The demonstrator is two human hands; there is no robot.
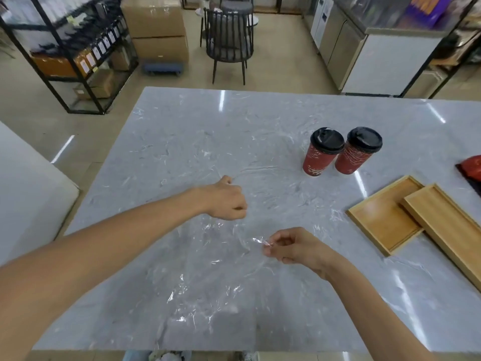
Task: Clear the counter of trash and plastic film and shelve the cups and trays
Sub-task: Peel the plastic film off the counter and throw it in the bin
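Clear plastic film covers the bench; left hand and right hand each pinch it in curled fingers. Two red cups and two wooden trays sit toward the right edge.

Beyond the counter's far edge: a dark chair, stacked boxes, a black shelf, steel cabinets.

We see a grey marble counter covered by wrinkled clear film. On it stand two red cups with black lids (touching each other), and to their right lie two wooden trays, one overlapping the other.
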